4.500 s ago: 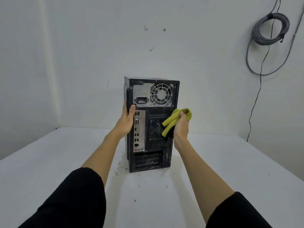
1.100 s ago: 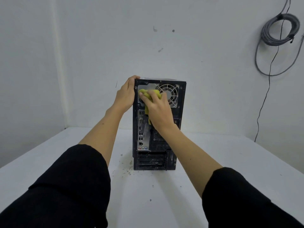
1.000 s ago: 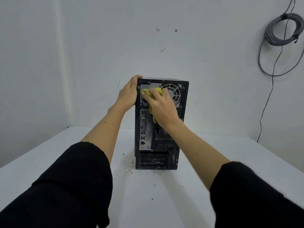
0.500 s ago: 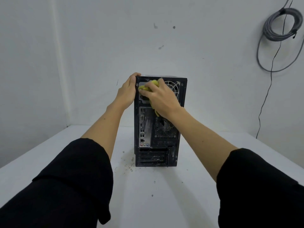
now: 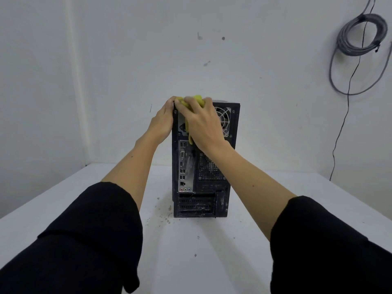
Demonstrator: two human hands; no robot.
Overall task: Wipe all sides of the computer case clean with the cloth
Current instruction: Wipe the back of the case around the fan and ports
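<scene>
- Here the right hand lies against the upper rear of the computer case, its fingers curled over the yellow cloth and holding it at the case's top rear edge; a strip of the cloth hangs down below the palm.
- The left hand holds the case's upper left corner, its fingertips bent round the top edge just beside the cloth, its palm on the left side panel.
- Both forearms are bare, and black sleeves cover the arms nearer the camera.
- The case stands upright on the white table, rear panel toward the camera: the power-supply fan grille at the upper right, partly hidden by the right hand, a column of ports down the left, a vent mesh to their right, and expansion slots at the bottom.
- Dark crumbs of dirt lie on the table by the case's lower left corner.
- A coiled grey cable hangs on the wall at the upper right, well apart from the case.
</scene>
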